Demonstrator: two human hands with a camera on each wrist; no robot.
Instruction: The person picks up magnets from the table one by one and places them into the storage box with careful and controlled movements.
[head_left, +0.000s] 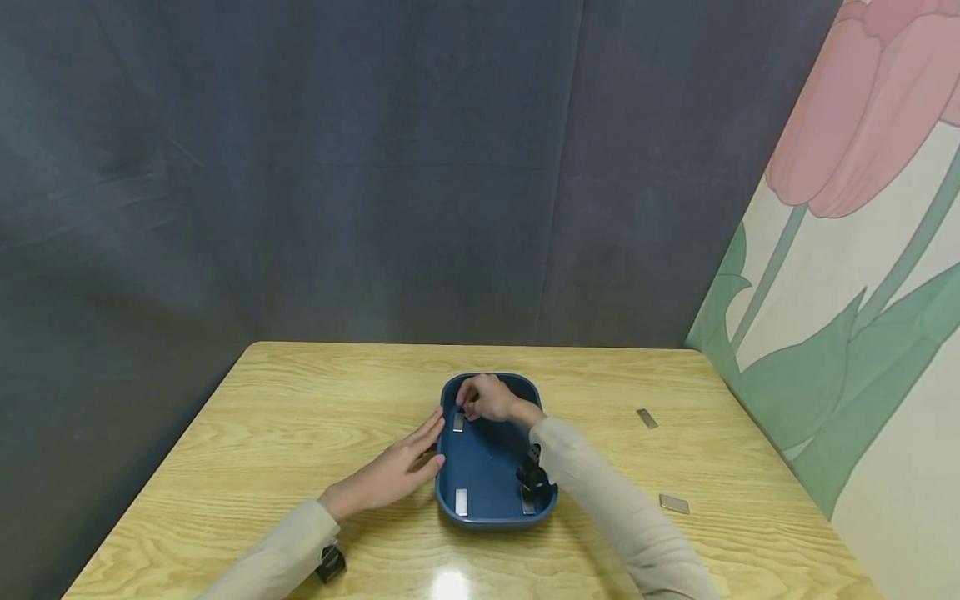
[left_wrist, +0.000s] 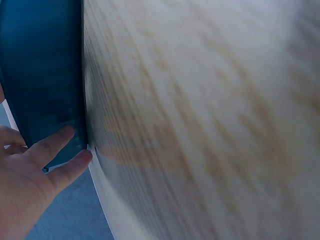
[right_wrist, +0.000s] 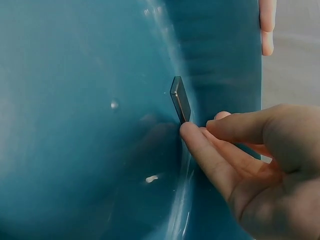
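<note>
A blue rectangular basin (head_left: 487,467) sits on the table. My left hand (head_left: 393,471) rests its straight fingers against the basin's left outer wall; the left wrist view shows these fingers (left_wrist: 55,142) on the blue side. Inside the basin's far left part is my right hand (head_left: 491,398), loosely bent. A small flat metallic block (right_wrist: 180,100) lies there by the left wall, with one fingertip right at its end and a gap between the fingers. Two similar metallic blocks lie in the near corners: a left one (head_left: 461,502) and a right one (head_left: 528,502), partly hidden by the wrist camera.
On the wooden table (head_left: 315,408), right of the basin, lie a far metallic block (head_left: 647,417) and a nearer one (head_left: 674,504). A dark curtain (head_left: 412,183) hangs behind the table. A wall with painted tulips (head_left: 840,125) stands at the right.
</note>
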